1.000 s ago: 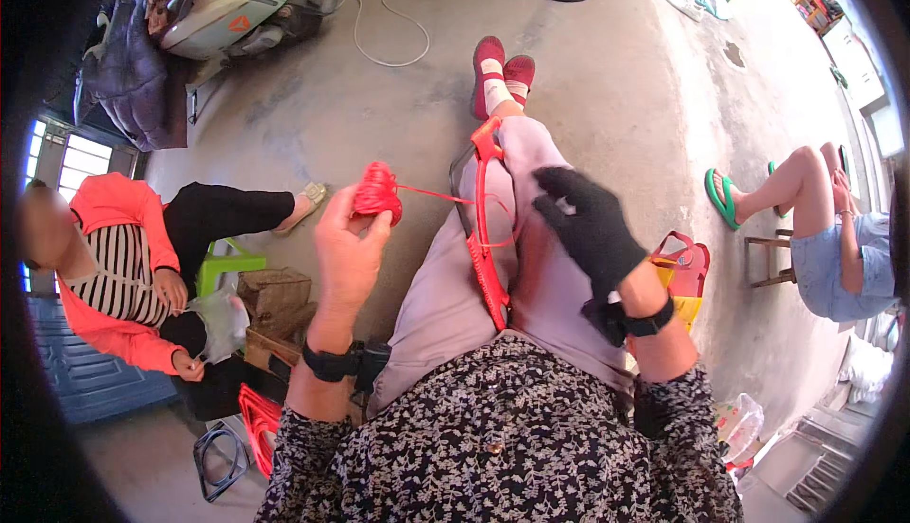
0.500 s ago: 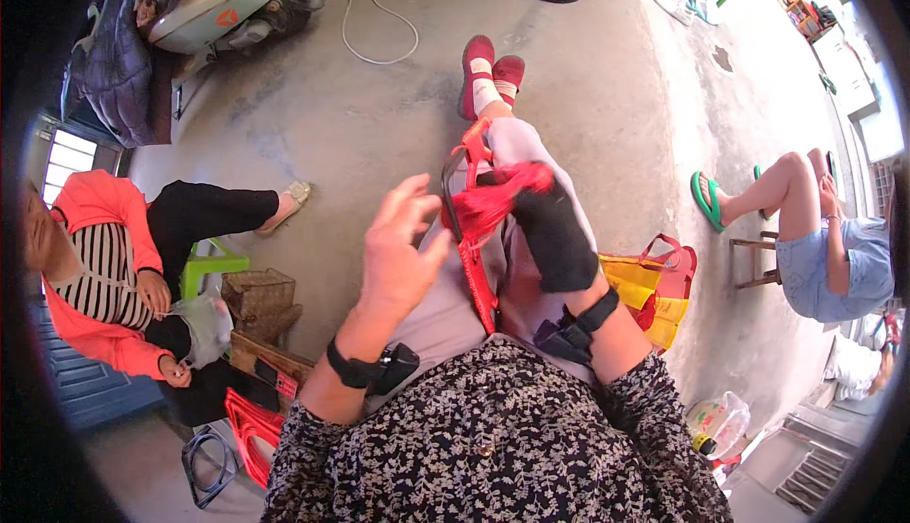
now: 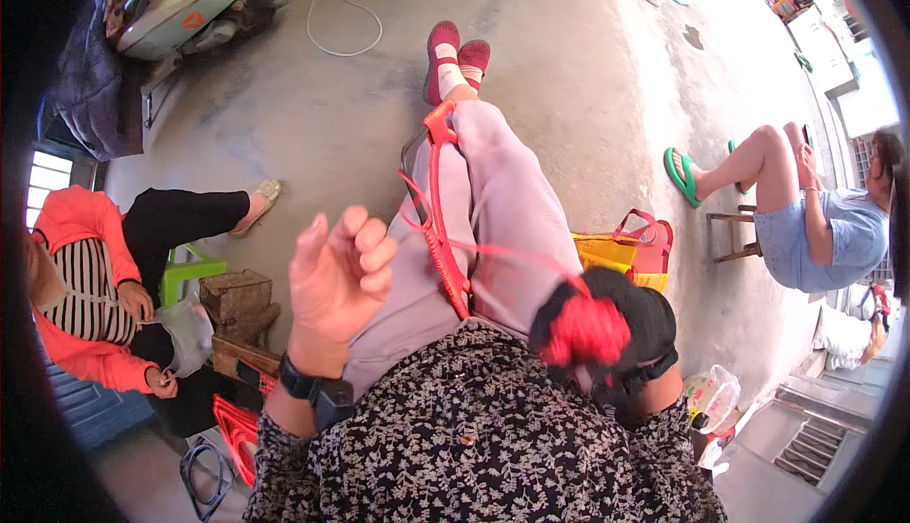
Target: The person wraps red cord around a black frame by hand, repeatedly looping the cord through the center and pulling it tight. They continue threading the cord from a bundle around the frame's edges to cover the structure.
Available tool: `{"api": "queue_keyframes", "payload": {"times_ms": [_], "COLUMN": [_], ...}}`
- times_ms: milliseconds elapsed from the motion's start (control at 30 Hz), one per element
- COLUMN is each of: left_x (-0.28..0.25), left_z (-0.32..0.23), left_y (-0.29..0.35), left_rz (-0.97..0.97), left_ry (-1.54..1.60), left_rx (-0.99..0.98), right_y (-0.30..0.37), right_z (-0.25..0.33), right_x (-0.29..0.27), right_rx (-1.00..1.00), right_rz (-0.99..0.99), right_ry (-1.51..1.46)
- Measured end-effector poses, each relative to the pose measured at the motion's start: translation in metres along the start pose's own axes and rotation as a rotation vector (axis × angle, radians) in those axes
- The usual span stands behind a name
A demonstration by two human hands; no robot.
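Grip of your gloved right hand [image 3: 649, 319] is closed on the red cord bundle [image 3: 588, 332], right of the red frame [image 3: 447, 265] lying lengthwise from your lap's [image 3: 512, 201] knee edge toward its waist edge; your empty, half-curled left hand [image 3: 339, 272] is nearer.

Cord bundle [image 3: 590, 331]: glossy, plastic-looking strands. Frame [image 3: 439, 229]: glossy red, its lower stretch ribbed. Glove [image 3: 652, 317]: matt black cloth. Trousers [image 3: 512, 201]: smooth, matt cloth. From where I stand, the floor [image 3: 313, 135] reads as matt, mottled concrete; the scooter body [image 3: 175, 16], glossy hard plastic; the low green stool [image 3: 196, 268], smooth plastic; the brown stool [image 3: 736, 231], wood.
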State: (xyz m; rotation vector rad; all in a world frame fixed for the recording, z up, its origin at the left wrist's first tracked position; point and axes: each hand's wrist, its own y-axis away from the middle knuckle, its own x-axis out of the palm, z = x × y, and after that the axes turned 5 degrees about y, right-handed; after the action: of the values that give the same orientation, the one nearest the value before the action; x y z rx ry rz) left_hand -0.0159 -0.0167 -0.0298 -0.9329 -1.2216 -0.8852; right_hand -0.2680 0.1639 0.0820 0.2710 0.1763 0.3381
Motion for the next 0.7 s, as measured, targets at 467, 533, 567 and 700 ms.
{"api": "queue_keyframes", "payload": {"times_ms": [467, 533, 567, 700], "left_x": [0.031, 0.018, 0.014, 0.013], "left_z": [0.020, 0.017, 0.016, 0.021], "left_y": [-0.011, 0.016, 0.028, 0.059], "left_rz": [-0.273, -0.389, -0.505, -0.705], "left_ry": [-0.137, -0.199, -0.251, -0.472], "left_rx": [0.075, 0.055, 0.017, 0.094], "right_y": [0.046, -0.007, -0.023, -0.084], "right_z": [-0.070, -0.054, -0.065, -0.066], "right_x": [0.023, 0.003, 0.006, 0.034], "right_rx": [0.077, 0.202, 0.202, 0.146], "right_rz": [-0.872, -0.861, -0.911, -0.604], "right_ry": [0.067, -0.446, -0.443, 0.132]}}
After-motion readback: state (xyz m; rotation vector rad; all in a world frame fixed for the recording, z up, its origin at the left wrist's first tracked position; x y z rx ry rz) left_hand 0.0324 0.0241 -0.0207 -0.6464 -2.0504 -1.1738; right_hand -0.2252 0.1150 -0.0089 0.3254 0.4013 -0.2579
